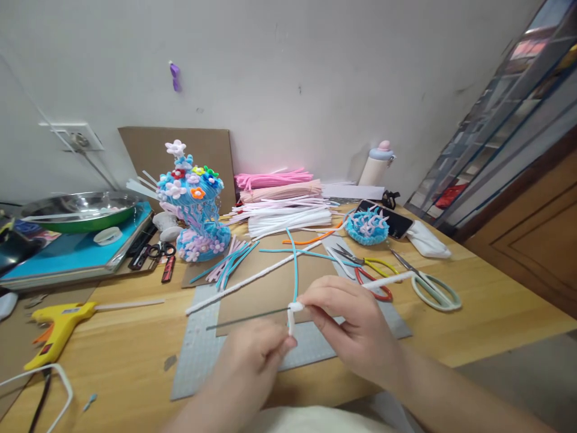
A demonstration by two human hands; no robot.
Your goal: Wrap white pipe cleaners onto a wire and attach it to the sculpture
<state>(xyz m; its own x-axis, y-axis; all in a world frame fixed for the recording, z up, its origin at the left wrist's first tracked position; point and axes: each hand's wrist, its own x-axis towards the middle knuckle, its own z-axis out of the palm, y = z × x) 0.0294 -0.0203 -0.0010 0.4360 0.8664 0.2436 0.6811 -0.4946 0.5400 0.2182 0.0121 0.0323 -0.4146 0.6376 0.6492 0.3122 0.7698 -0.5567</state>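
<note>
I am tracking a white, fuzzy chenille strip [291, 322] between the two hands, above the near part of the work area. It is bending at its top and dropping a short piece downward, and a thin, dark green rod [247, 319] is meeting it from the left. The right hand [354, 331] is pinching the bend narrowly between thumb and fingers; the left hand [256, 352] is closing narrowly on the lower end. A white length [390, 279] is jutting out beyond the right hand; I am unable to tell whether it belongs to the same strip. A light blue, fuzzy stem [295, 264] is running up from just above the bend; whether it is joined there, I cannot tell. Beneath, a brown cardboard sheet [265, 291] is lying on a grey cutting mat [193, 355], and a long, white, fuzzy stem [243, 281] is crossing the sheet. To the right, I am noting cutters with red and yellow handles [360, 261] and pale green-handled scissors [424, 280]. Farther back, a blue, flower-covered chenille ornament [192, 186] is standing left of white chenille bundles [291, 222]; a yellow glue gun [63, 328] is resting at far left.
</note>
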